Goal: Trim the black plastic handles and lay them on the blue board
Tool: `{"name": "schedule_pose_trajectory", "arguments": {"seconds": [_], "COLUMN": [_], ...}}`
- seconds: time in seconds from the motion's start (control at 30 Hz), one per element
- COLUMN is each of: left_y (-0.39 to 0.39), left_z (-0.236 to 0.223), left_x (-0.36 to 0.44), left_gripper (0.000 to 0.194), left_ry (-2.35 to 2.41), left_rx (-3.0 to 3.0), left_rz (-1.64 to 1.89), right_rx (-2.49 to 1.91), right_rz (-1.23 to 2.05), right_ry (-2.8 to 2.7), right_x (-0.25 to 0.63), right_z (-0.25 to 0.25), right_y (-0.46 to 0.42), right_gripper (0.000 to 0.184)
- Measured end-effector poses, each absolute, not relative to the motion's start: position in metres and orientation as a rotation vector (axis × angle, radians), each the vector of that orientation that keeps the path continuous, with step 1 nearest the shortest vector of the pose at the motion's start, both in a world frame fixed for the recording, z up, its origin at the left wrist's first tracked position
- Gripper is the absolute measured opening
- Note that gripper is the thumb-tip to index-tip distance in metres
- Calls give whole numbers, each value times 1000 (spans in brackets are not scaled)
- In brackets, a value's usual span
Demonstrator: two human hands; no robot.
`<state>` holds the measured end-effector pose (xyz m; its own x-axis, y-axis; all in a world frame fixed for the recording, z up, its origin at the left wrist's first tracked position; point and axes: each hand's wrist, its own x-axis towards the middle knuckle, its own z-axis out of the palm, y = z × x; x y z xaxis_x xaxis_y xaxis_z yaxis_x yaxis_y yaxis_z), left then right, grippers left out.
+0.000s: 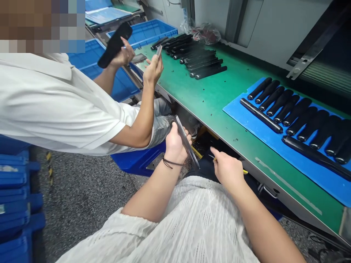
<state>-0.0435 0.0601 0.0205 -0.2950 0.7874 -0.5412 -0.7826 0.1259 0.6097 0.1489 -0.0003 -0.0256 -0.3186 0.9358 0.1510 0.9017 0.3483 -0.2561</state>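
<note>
My left hand point(175, 146) grips a long, slim, dark strip point(187, 141) with a metallic edge, held upright and tilted in front of my body. My right hand point(226, 170) is just to its right and apart from it, closed around a thin tool with a yellow handle point(245, 171). Most of that tool is hidden by my fingers. Beside my hands runs a green-topped workbench point(208, 106). On it, a blue mat point(246, 118) carries a row of several black, elongated handle-like pieces point(298, 120), and more lie stacked further along point(203, 62).
A co-worker in a white shirt point(57, 98) sits to my left, with one hand holding a black elongated piece point(114, 44) and the other a small metal piece point(159, 51). Blue plastic crates point(16, 193) stand on the grey floor, and more point(142, 33) stand beyond the bench.
</note>
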Motion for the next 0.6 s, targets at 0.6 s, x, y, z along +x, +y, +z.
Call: {"name": "schedule_pose_trajectory", "arguments": {"seconds": [0.6], "left_y": [24], "left_z": [0], "left_x": [-34], "left_gripper": [39], "left_ry": [1478], "left_rx": [1953], "left_rz": [1770], "right_rx": [-970], "right_rz": [614], "right_ry": [-1813], "right_x": [141], "right_z": [22], "right_y": [-36], "right_gripper": [7]}}
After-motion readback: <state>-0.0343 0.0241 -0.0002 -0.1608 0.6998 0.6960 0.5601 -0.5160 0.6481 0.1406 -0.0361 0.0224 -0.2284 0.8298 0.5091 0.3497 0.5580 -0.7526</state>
